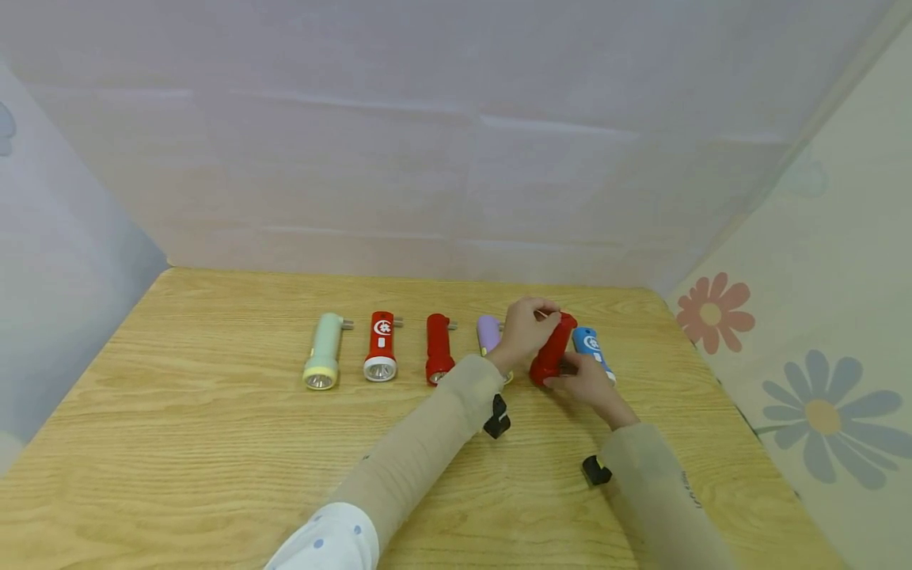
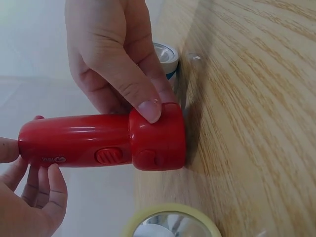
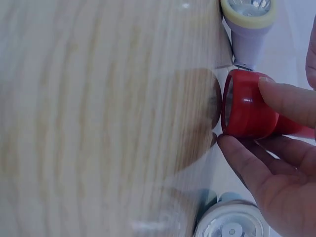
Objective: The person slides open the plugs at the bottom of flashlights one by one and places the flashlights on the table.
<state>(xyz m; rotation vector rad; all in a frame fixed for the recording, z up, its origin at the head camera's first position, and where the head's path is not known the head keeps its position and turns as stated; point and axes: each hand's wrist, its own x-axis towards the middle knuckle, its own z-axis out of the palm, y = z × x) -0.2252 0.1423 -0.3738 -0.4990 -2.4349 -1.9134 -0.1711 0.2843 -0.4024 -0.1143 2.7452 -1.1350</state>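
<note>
A red flashlight [image 1: 552,353] is held between both hands, tilted in the head view, its head end low by the table. My left hand [image 1: 526,332] pinches its tail end with thumb and fingertips [image 2: 55,190]. The right hand [image 1: 586,380] grips the head end, thumb on one side and fingers on the other [image 3: 286,173]. In the left wrist view a ridged switch shows on the flashlight's body [image 2: 79,140]. A purple flashlight [image 1: 488,332] lies partly behind the left hand. A blue flashlight [image 1: 593,348] lies just right of the right hand.
Further left on the wooden table [image 1: 235,443] lie another red flashlight [image 1: 438,348], a red and white flashlight [image 1: 381,340] and a pale green flashlight [image 1: 326,344]. Metal plug prongs stick out of their sides. A cloth-covered wall [image 1: 399,158] stands behind the table.
</note>
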